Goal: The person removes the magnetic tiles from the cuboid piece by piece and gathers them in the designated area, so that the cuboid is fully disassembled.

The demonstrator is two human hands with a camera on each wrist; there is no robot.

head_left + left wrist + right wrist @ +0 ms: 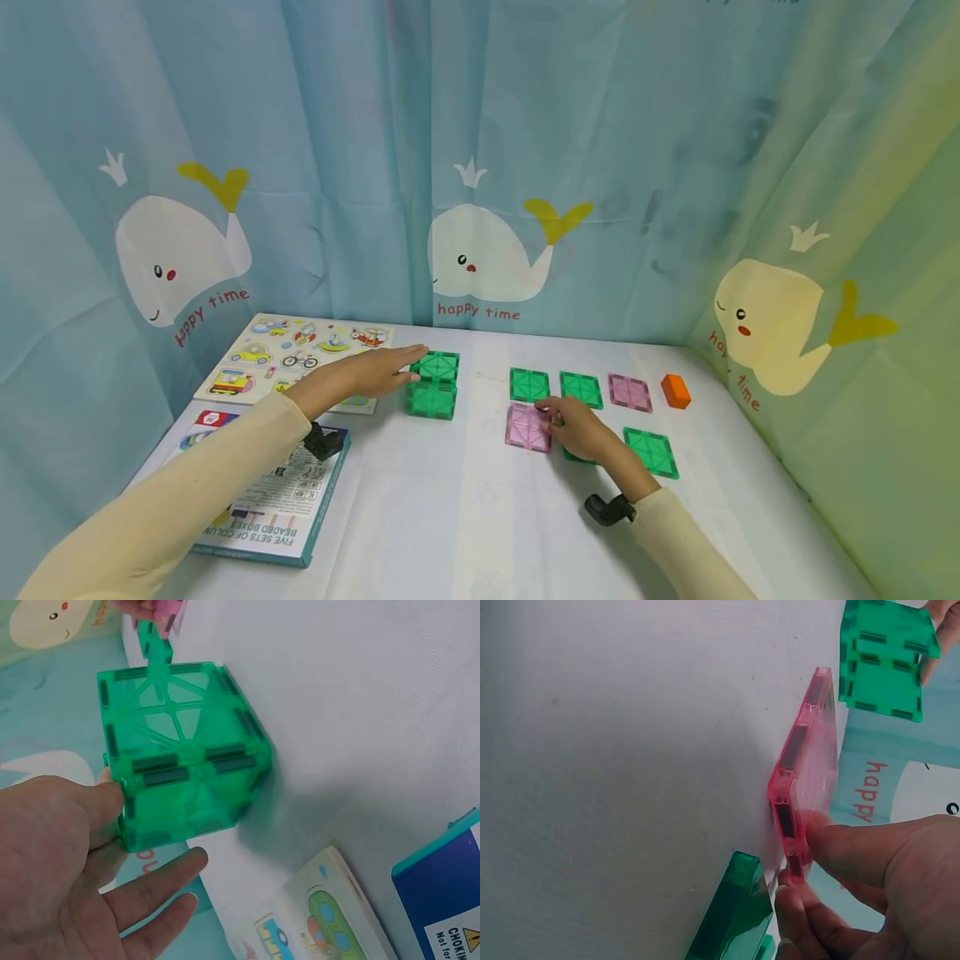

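Note:
A box shape built from translucent green magnetic tiles stands near the middle of the table. My left hand is at its left side, thumb touching the edge and other fingers fairly straight; part of the hand is hidden behind the tiles in the left wrist view. With thumb and fingers, my right hand pinches the edge of a pink magnetic tile, which is tilted. Green tiles lie behind that hand, another green tile lies to its right, and one is partly hidden under it.
A second pink tile and an orange block lie at the back right. At the left are a picture puzzle board and a boxed toy set. A whale-printed curtain surrounds the white table.

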